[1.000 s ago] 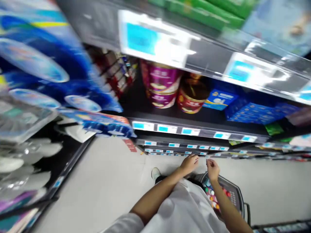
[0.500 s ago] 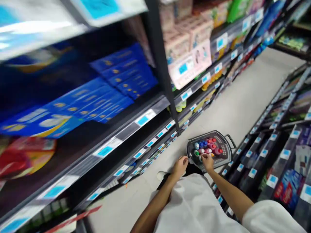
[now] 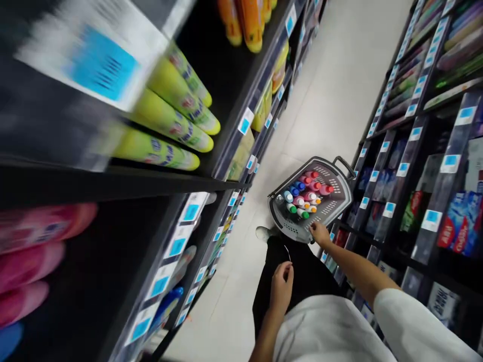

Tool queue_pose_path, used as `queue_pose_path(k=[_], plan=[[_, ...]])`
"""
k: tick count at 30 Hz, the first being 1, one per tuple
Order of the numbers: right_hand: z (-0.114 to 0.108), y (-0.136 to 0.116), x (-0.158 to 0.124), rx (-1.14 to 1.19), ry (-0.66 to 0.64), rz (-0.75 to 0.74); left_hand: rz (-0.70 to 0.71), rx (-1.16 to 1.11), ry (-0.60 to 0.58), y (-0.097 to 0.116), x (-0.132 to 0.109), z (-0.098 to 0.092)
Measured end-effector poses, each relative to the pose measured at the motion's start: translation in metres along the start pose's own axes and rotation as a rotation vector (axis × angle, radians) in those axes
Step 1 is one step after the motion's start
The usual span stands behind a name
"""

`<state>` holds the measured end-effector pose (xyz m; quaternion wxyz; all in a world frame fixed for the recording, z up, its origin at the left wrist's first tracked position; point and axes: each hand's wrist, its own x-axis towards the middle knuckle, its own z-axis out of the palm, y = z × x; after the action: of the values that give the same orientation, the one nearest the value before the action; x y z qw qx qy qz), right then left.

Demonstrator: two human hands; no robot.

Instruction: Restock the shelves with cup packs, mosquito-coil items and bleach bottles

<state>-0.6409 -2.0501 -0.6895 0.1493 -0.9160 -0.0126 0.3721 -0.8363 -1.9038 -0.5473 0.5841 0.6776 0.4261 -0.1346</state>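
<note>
Head view: right hand (image 3: 320, 235) has shifted to basket rim (image 3: 289, 229), uncovering bottles (image 3: 311, 196); left hand (image 3: 282, 284) curled, both grips unclear.

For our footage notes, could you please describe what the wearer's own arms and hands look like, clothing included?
The right arm has a white sleeve ending near the elbow, matching the white shirt; the left sleeve is out of view. No glove or watch shows on the left hand or right hand.
</note>
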Motion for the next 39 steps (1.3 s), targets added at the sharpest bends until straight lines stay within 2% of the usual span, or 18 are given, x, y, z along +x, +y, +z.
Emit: queue_pose_path(k=[6,11,15,20,25,29,34,36,39], plan=[[0.077,-0.012,0.075,-0.063,0.026,-0.054,-0.144,-0.087,0.037,-0.046,0.013,-0.005],[0.124,-0.021,0.125,-0.104,0.015,-0.116,-0.305,-0.102,0.118,-0.078,0.017,-0.016],[0.143,-0.023,0.144,-0.159,-0.031,-0.154,-0.39,-0.081,0.139,-0.09,0.016,-0.023],[0.146,-0.021,0.152,-0.214,-0.06,-0.201,-0.4,-0.076,0.163,-0.095,0.015,-0.023],[0.134,-0.017,0.15,-0.219,-0.069,-0.262,-0.396,-0.08,0.168,-0.09,0.013,-0.018],[0.107,-0.016,0.13,-0.185,-0.043,-0.332,-0.38,-0.094,0.175,-0.077,0.006,-0.015],[0.043,-0.023,0.073,-0.112,0.054,-0.435,-0.283,-0.134,0.215,-0.048,-0.004,-0.011],[0.013,-0.028,0.041,-0.024,0.124,-0.545,-0.227,-0.154,0.214,-0.035,-0.007,-0.008],[-0.034,-0.043,-0.011,0.134,0.228,-0.789,-0.149,-0.18,0.199,-0.015,-0.012,-0.006]])
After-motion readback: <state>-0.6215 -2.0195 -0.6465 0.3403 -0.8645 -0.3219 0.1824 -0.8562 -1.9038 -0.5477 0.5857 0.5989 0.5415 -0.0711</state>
